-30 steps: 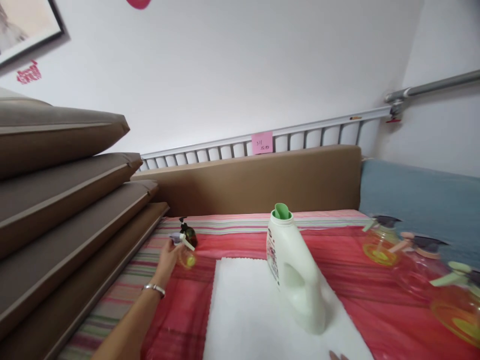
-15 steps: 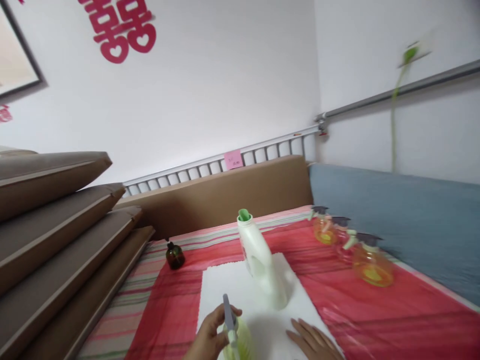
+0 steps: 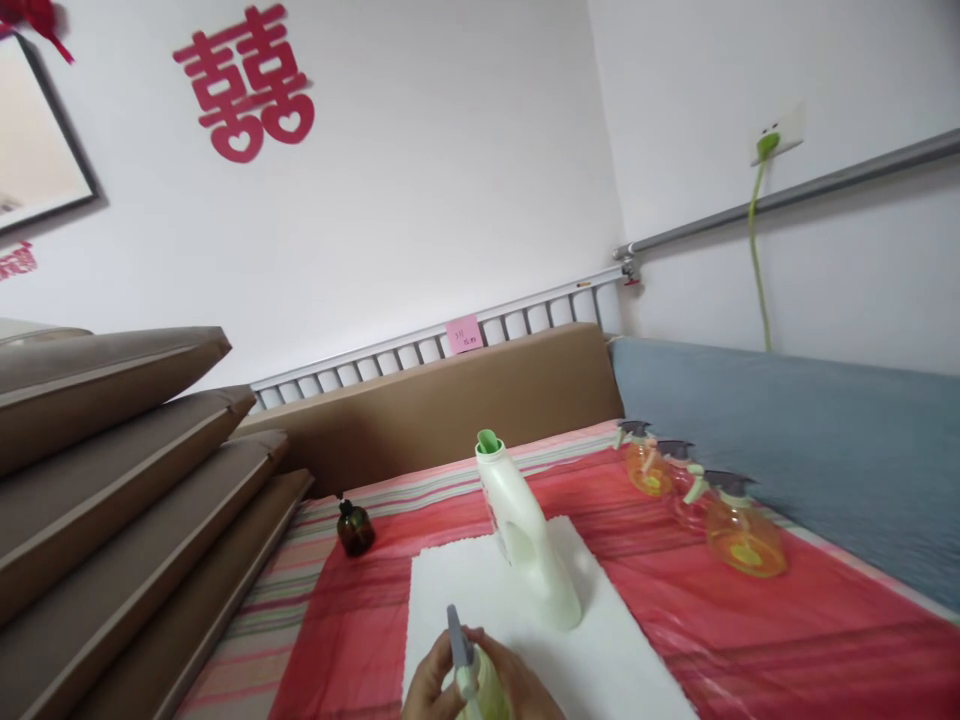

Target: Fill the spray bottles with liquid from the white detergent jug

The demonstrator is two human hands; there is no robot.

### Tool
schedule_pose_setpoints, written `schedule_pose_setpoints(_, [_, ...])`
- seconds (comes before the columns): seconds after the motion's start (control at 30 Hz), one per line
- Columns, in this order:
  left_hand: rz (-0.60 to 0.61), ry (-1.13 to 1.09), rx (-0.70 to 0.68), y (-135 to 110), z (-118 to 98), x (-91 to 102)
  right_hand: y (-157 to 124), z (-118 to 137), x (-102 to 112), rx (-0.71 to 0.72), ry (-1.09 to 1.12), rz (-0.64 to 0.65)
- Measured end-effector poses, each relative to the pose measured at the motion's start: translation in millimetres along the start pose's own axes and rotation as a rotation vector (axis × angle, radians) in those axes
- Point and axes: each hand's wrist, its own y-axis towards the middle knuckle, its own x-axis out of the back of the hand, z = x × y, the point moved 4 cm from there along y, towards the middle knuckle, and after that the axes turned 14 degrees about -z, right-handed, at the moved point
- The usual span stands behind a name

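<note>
A spray bottle (image 3: 491, 692) with a yellow-green body and a grey and pale green spray head stands at the bottom of the view. My left hand (image 3: 433, 684) is closed about its neck and head from the left. From the right, my right hand (image 3: 519, 684) wraps round its upper body, fingertips meeting the left ones behind the head. Just beyond is a large white jug-like bottle (image 3: 529, 545) with a handle, its mouth uncapped and showing a green spout. It rests on a white sheet (image 3: 442, 590). The bottle's lower part is out of frame.
Several spray bottles line the right side: an orange one (image 3: 745, 535), a pink one (image 3: 684, 490) and another orange one (image 3: 649, 468). A dark brown bottle (image 3: 354, 528) sits at the left. Stacked cushions (image 3: 142, 500) rise on the far left, beside the red striped cloth (image 3: 337, 620).
My right hand has left the white sheet, moved left and closed on the spray bottle. My left hand stays on it. The camera view has shifted slightly.
</note>
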Motion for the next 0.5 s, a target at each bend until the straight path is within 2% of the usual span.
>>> schedule_pose_setpoints(0.07, [-0.052, -0.002, 0.037, -4, 0, 1.9, 4, 8, 2, -0.089, 0.091, 0.04])
schedule_pose_setpoints(0.17, [-0.177, -0.034, 0.057, -11, -10, -1.7, 10, 20, 8, -0.248, 0.185, 0.103])
schedule_pose_setpoints(0.27, [-0.329, -0.037, 0.019, -17, -23, -10.5, 17, 30, 11, -0.404, 0.221, 0.125])
schedule_pose_setpoints(0.37, [-0.496, 0.054, -0.017, -22, -29, -17.3, 23, 38, 13, -0.481, 0.266, 0.149])
schedule_pose_setpoints(0.43, [-0.502, 0.064, -0.028, -25, -31, -21.1, 26, 42, 15, -0.491, 0.303, 0.166])
schedule_pose_setpoints(0.5, [-0.419, 0.016, -0.016, -25, -32, -23.7, 25, 42, 16, -0.503, 0.322, 0.171])
